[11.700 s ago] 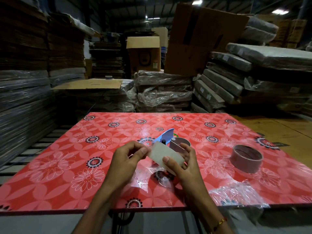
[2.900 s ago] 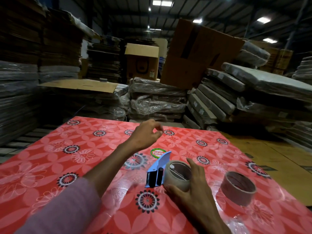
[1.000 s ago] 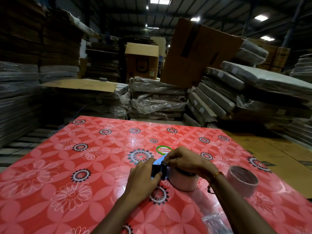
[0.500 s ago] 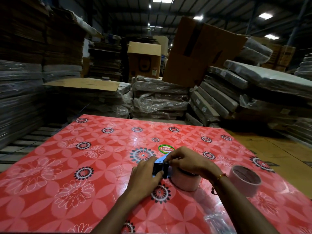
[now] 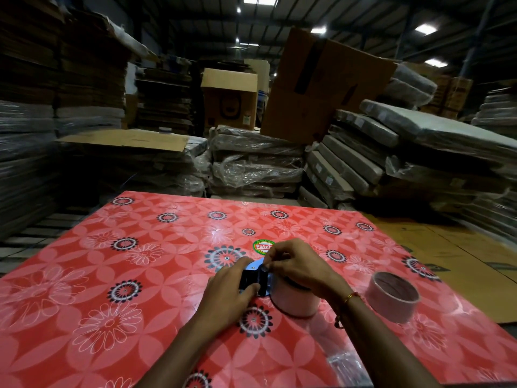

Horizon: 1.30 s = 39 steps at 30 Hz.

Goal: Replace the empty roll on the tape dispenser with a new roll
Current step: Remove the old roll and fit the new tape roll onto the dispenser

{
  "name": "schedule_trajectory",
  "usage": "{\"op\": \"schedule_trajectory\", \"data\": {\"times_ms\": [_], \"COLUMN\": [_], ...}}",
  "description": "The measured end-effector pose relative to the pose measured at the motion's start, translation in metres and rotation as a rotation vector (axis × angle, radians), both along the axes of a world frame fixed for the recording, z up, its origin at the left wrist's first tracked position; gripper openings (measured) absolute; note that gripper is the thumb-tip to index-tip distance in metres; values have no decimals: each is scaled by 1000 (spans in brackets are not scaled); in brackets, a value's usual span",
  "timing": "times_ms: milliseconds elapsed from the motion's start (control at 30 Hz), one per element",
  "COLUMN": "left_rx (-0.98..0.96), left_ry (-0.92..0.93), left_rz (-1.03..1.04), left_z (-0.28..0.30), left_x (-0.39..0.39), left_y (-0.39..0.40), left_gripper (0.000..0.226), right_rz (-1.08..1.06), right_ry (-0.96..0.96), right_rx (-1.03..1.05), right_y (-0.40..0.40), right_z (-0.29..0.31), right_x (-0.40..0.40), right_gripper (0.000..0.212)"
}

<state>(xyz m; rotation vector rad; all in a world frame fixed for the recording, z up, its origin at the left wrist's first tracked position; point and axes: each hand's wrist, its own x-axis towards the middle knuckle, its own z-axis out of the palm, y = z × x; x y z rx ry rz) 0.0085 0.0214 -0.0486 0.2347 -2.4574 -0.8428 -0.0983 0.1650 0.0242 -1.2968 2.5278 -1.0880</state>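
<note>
At the table's middle my left hand (image 5: 228, 294) curls round the black handle end of the blue tape dispenser (image 5: 253, 277), thumb and fingers wrapped, pinning it down. My right hand (image 5: 296, 264) reaches over the top and its fingertips (image 5: 265, 266) pinch something at the dispenser's front plate; I judge it's the tape's free end being fed through, too small to confirm. New tape roll (image 5: 295, 299) sits on the dispenser, upright on the red floral table (image 5: 112, 289), touching both hands' work area.

Handling, as judgement: roll is light, stiff on its core, sticky at the loose end, film thin and easy to tear or fold onto itself. Best hold on the tab edge only, dispenser by handle; keep away from the cutter teeth.

Empty roll core (image 5: 394, 296) lies off to the right, well apart. Green round sticker (image 5: 261, 245) just beyond my hands. Crumpled plastic wrap (image 5: 347, 365) at the near edge.

Versus half a second back: both hands hold the same spots, roll unmoved; right fingertips have crept a little up the plate. Three seconds back the left hand was lifted clear.
</note>
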Motion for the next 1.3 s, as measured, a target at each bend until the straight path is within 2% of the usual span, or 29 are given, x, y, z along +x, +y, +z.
{"op": "schedule_trajectory", "data": {"times_ms": [233,367,500,700,767,900,1167,1300], "left_rx": [37,30,26,28,24,23,24,28], "left_ry": [-44,-52,-62,-67,-67,-61,-56,-43], "left_rz": [-85,-94,-117,-121,-123,-114,-104,-107], "left_z": [3,4,5,2,1,-1,-2,-3], "left_x": [1,0,-2,-4,-5,-5,-6,-7], "left_y": [-6,-8,-8,-9,-9,-10,-10,-10], "left_gripper": [51,51,51,48,48,48,50,48], "right_rz": [84,120,117,34,7,-10,-139,-221], "right_ry": [142,29,-56,66,150,279,313,251], "right_rx": [160,209,107,159,233,393,316,219], "right_y": [2,4,6,6,10,11,1,-1], "right_z": [20,24,26,28,27,22,11,2], "right_x": [0,-6,-7,-2,5,17,22,16], "right_gripper": [11,9,7,10,6,22,5,14]}}
